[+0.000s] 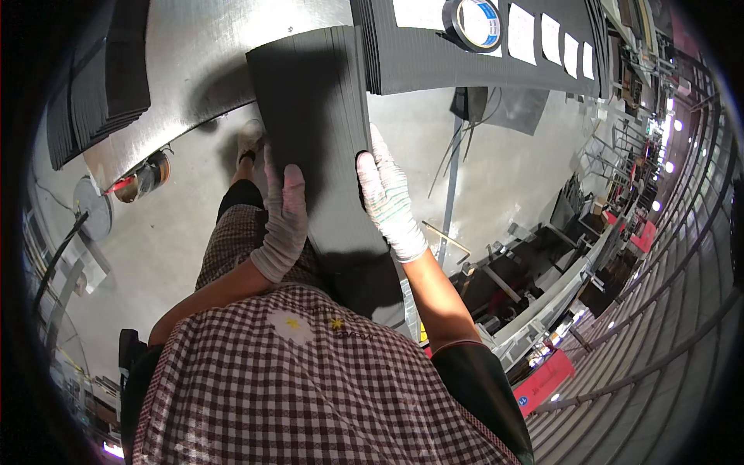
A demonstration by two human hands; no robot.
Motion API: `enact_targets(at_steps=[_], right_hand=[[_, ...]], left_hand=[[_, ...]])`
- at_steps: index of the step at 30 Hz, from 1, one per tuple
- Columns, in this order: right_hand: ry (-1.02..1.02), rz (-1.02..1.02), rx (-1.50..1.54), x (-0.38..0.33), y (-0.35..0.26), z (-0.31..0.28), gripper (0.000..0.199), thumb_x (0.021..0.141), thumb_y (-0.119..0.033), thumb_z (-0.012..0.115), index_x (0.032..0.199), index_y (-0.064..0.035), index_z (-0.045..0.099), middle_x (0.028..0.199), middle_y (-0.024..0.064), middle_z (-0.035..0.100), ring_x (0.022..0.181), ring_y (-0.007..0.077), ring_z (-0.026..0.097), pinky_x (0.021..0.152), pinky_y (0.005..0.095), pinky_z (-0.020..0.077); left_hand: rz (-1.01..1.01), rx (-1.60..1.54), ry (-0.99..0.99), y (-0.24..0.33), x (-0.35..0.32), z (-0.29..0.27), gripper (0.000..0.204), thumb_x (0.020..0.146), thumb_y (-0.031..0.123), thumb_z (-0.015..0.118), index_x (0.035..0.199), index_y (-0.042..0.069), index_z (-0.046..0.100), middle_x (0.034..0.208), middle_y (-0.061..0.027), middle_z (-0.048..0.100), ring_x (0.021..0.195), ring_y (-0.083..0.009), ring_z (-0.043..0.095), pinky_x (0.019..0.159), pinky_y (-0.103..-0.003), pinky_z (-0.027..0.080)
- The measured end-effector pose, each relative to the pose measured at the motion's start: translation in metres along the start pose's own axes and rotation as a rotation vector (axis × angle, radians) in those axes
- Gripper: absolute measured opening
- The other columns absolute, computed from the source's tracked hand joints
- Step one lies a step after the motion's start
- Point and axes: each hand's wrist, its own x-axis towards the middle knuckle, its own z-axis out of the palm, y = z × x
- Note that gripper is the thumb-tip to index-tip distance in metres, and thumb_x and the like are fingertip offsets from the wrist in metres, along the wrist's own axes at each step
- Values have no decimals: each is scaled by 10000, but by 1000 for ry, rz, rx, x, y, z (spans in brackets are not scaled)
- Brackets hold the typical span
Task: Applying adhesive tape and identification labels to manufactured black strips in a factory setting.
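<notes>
A tall stack of thin dark grey sheets [329, 139] stretches from the metal table's edge back toward my apron. My left hand [285, 213], in a whitish knit glove, grips its left side with the thumb up along the edge. On the opposite side my right hand [387, 198], gloved the same way, presses its palm and fingers against the sheets. The stack is held between both hands, its far end over the table. Some of my left fingers are hidden behind it.
The shiny metal table [205, 46] carries another dark sheet stack [116, 77] at far left. At right lies a wide dark stack [430, 70] with a black tape roll [450, 27] and white paper labels [523, 35]. A round grey disc [94, 205] stands at left.
</notes>
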Motion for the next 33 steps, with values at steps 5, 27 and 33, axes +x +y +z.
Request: enact_targets(at_steps=[5,27,33], right_hand=[[-8,-62,-51,5,10,5,514,1000,-306,481,1430,-33,415,887,269,640,680,402,618,641,442,490],[-107,124,497,31,-12,0,598,971,-277,571,1426,65,387,1409,202,497,1312,250,471,1097,320,334],[47,291,662,-21,13,-26,552,942,-258,629,1352,81,481,1321,186,570,1248,244,521,1077,324,363]], left_hand=[[67,-1,8,-9,-3,-1,732,1019,398,471,1553,73,90,1423,-87,397,1161,-145,452,970,-270,394],[-34,-33,41,10,4,8,682,1016,502,399,1519,66,251,1461,-111,379,1303,-231,359,1109,-353,263],[-119,-36,7,12,-3,1,765,1005,449,487,1548,64,108,1441,-98,361,1236,-171,406,1019,-288,364]])
